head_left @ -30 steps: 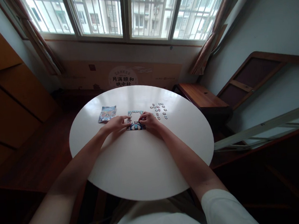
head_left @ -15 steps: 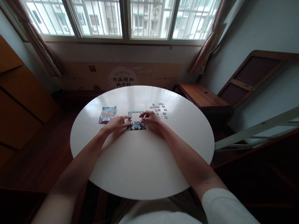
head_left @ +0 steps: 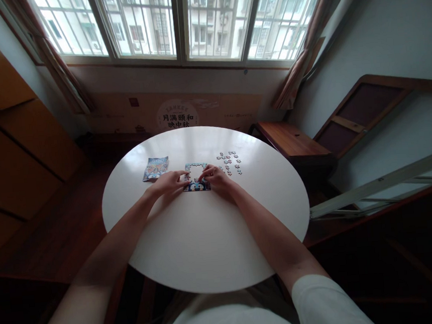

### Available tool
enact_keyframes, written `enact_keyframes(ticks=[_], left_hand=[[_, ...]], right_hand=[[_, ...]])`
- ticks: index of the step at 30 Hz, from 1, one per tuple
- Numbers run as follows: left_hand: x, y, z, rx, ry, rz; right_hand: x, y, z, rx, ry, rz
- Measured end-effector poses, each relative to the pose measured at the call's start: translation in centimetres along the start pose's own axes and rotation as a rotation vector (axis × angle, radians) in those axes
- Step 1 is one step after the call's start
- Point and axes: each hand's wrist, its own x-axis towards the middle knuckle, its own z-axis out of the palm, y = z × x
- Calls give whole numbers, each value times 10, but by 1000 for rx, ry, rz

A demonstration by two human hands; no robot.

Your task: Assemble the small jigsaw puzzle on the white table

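A partly assembled jigsaw puzzle (head_left: pixel 197 187) lies flat on the white table, with a pale gap in its middle where the backing shows. My left hand (head_left: pixel 172 181) rests at its left edge, thumb and fingers apart and touching the border. Over the gap, toward the lower right, my right hand (head_left: pixel 216 176) has its fingers pinched together on a small puzzle piece, mostly hidden by the fingertips. Several loose puzzle pieces (head_left: pixel 227 162) are spread out to the right of this hand. A crinkled colourful picture sheet or packet (head_left: pixel 156 168) lies beyond my left hand.
The round white table (head_left: pixel 204 243) fills the space before me. A wooden bench or low table (head_left: pixel 293 137) stands past its right far side. Orange-brown cabinets (head_left: pixel 14 154) are on the left, and a barred window (head_left: pixel 211 23) is ahead.
My right hand has moved slightly left and nearer to me over the puzzle, its fingertips now lower in the gap. The left hand stays at the puzzle's left edge.
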Motion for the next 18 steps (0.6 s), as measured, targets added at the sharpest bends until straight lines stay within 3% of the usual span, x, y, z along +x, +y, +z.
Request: enact_keyframes(ticks=[10,18], left_hand=[[0,2,-1,3,-4,-7],[0,1,-1,10,-4,-13]], right_hand=[[-1,0,-1,1,3,-37],[-6,-9,0,-127,51,-17]])
